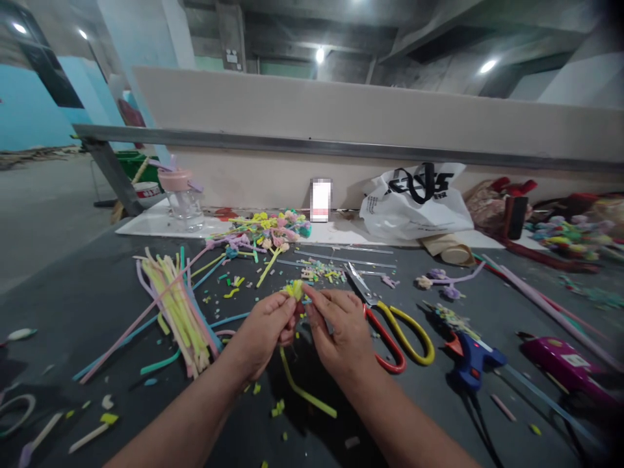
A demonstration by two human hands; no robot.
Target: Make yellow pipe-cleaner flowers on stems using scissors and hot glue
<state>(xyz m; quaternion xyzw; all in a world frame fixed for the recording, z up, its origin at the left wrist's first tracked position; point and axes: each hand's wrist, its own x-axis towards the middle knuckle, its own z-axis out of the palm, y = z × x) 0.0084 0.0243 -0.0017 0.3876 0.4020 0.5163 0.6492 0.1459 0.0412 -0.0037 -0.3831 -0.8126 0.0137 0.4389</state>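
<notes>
My left hand is closed, pinching a small yellow pipe-cleaner flower between thumb and fingers. A bent yellow-green pipe-cleaner stem hangs below that hand. At the flower's right side, the fingertips of my right hand are pressed together, with a tiny bluish bit beside them; the fingers partly hide the contact. Scissors with one red and one yellow handle lie open just right of my right hand. Left of my left hand lies a bundle of pastel pipe cleaners.
Finished pipe-cleaner flowers are heaped at the back, near a phone and a white bag. A blue glue gun and a magenta tool lie at right. A clear cup stands back left; clippings litter the dark tabletop.
</notes>
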